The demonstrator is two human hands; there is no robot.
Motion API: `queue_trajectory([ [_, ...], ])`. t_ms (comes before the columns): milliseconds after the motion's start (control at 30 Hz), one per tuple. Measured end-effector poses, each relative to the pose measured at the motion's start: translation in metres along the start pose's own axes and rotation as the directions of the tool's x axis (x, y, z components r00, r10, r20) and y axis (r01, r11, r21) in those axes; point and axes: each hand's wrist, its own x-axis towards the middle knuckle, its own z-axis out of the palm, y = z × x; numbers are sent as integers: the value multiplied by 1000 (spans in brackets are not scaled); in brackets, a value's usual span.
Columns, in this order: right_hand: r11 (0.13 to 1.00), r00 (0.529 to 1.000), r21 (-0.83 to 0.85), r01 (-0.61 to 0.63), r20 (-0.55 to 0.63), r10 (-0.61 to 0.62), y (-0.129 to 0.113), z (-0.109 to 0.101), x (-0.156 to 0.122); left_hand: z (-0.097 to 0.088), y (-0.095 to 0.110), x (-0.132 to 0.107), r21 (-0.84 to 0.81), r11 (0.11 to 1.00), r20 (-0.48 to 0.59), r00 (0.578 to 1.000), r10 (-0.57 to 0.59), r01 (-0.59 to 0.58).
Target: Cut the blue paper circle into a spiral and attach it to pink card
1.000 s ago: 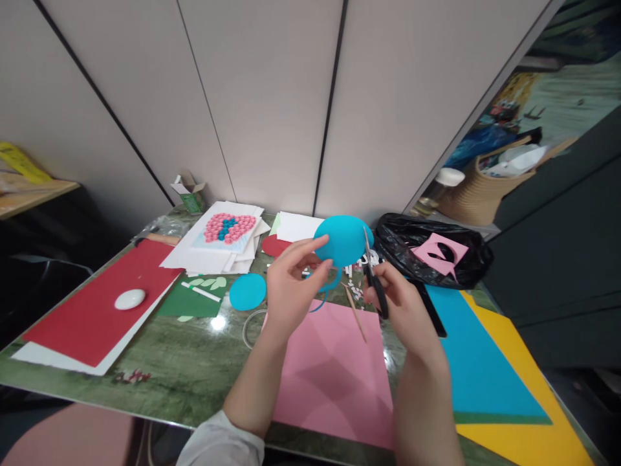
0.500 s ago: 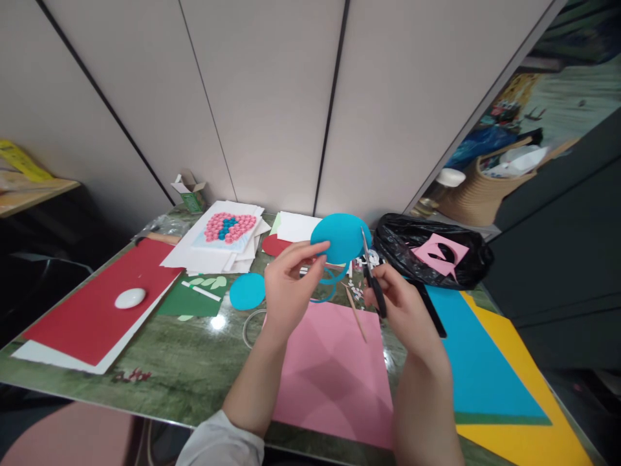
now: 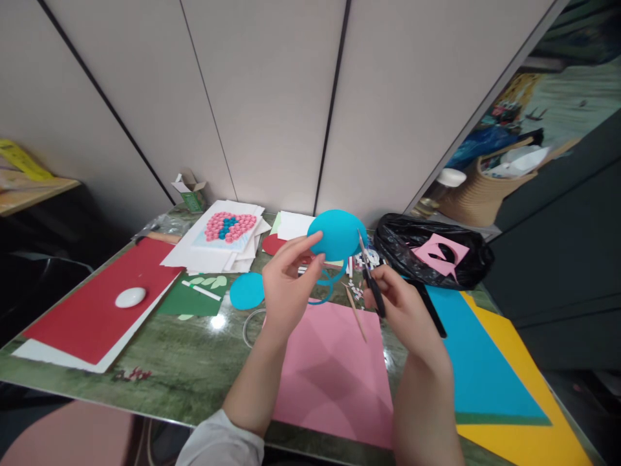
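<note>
Between thumb and fingers, my left hand [image 3: 290, 285] pinches the left edge of a blue paper circle [image 3: 337, 234], raised above the table. A thin curled strip of blue paper [image 3: 323, 296] hangs below the circle. My right hand [image 3: 405, 310] grips black-handled scissors [image 3: 372, 285], whose blades point up at the circle's right edge. Beneath both hands lies a pink paper sheet [image 3: 332, 375]. A wooden stick [image 3: 356, 314] rests across its upper right part. Another blue paper circle [image 3: 246, 290] lies on the table left of my left hand.
To the left are a red sheet [image 3: 92, 307] with a white oval object [image 3: 130, 298], and white papers [image 3: 184, 243] bearing a pink-and-blue rolled-paper picture [image 3: 229, 226]. A black plastic bag [image 3: 466, 259] with pink scraps stands at the right, behind blue [image 3: 485, 362] and yellow [image 3: 557, 395] sheets.
The blue circle has shifted slightly left and up in my left hand, and the hanging strip moved with it. The scissors' blades have swung a little left, staying by the right edge.
</note>
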Motion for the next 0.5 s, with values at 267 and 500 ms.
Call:
queue_trajectory([
  [267, 1000, 1000, 2, 21, 19, -21, -2, -1, 0, 1, 2, 0, 26, 1000, -25, 1000, 11, -10],
  [500, 1000, 999, 14, 13, 46, -14, 1, 0, 0, 0, 0, 1, 43, 999, -23, 999, 25, -24],
])
